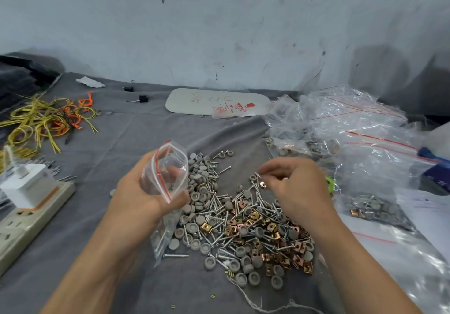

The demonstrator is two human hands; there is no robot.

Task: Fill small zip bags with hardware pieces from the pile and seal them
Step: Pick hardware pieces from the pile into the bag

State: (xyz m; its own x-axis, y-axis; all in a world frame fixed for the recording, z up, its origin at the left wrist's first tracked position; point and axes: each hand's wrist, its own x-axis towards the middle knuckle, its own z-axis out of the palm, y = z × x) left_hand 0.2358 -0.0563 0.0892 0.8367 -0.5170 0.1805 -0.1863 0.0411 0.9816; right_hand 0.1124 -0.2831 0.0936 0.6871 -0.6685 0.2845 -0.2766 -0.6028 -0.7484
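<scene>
A pile of hardware (243, 223) lies on the grey cloth: silver screws, grey round caps and brass-coloured clips. My left hand (143, 194) grips a small clear zip bag (168, 167) with a red seal strip, its mouth open and tilted up to the right. The lower part of the bag hangs under my hand with a few screws and caps inside. Just above the pile's right side, my right hand (294, 184) pinches a copper clip (262, 184) and a screw at its fingertips.
Filled and empty zip bags (353, 143) heap up at the right. A white power strip (29, 218) with a plugged charger sits at the left edge. Yellow and orange wires (48, 119) lie far left. A flat pack of bags (216, 102) lies by the wall.
</scene>
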